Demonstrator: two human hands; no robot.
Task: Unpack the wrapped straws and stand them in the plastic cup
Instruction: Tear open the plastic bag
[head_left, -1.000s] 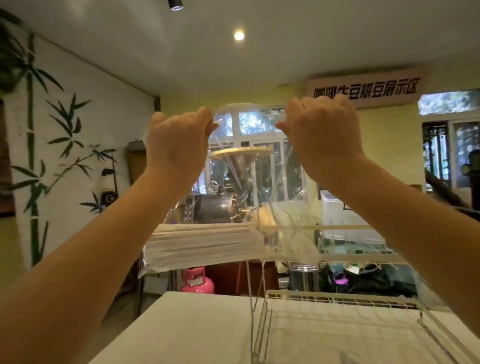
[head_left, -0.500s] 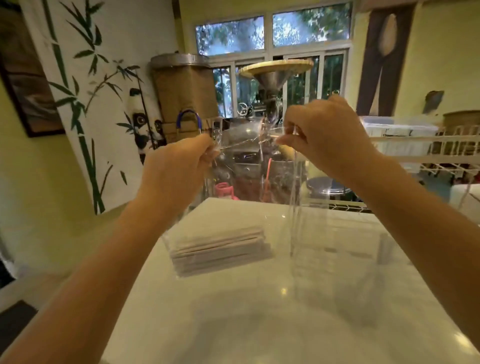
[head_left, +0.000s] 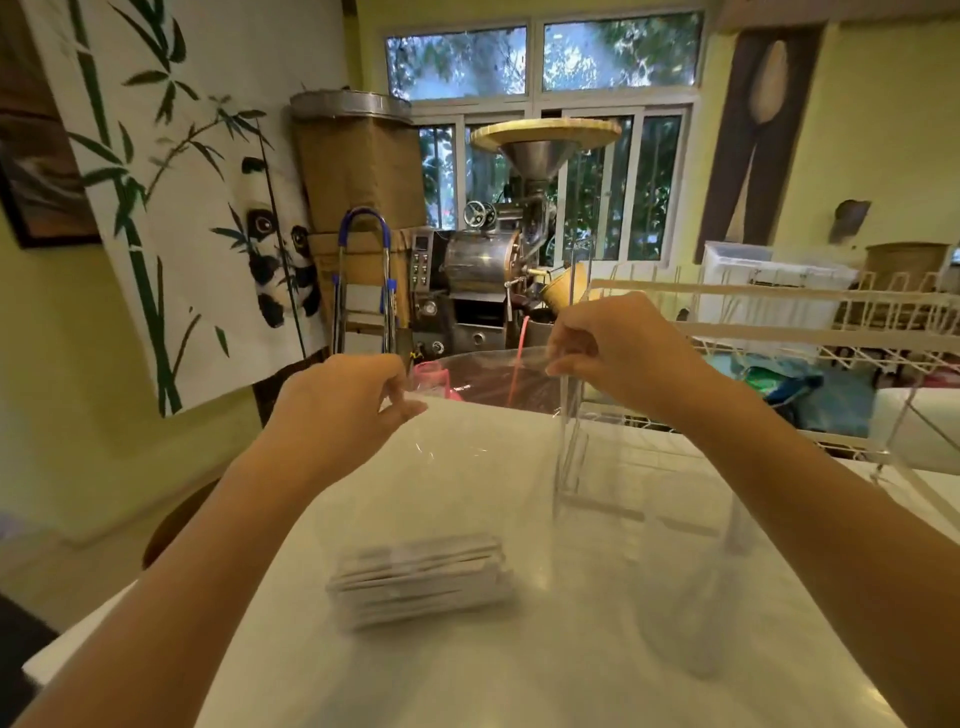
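A bundle of paper-wrapped straws (head_left: 421, 582) lies flat on the white table (head_left: 467, 675), inside the bottom of a clear plastic bag (head_left: 467, 452). My left hand (head_left: 343, 410) pinches the left side of the bag's open top. My right hand (head_left: 613, 353) pinches the right side, a little higher and farther away. The bag's mouth is stretched between them above the straws. To the right, a faint clear plastic cup (head_left: 691, 613) shows on the table, blurred behind the film.
A clear acrylic holder (head_left: 571, 457) stands on the table under my right hand. A white wire rack (head_left: 779, 317) runs along the far right. Beyond the table's far edge stands a coffee roaster (head_left: 493, 260). The table's left edge drops off near my left forearm.
Both hands have come down from head height to just above the table. The bag with the straws, hanging in the air before, now rests on the tabletop, nearer to me.
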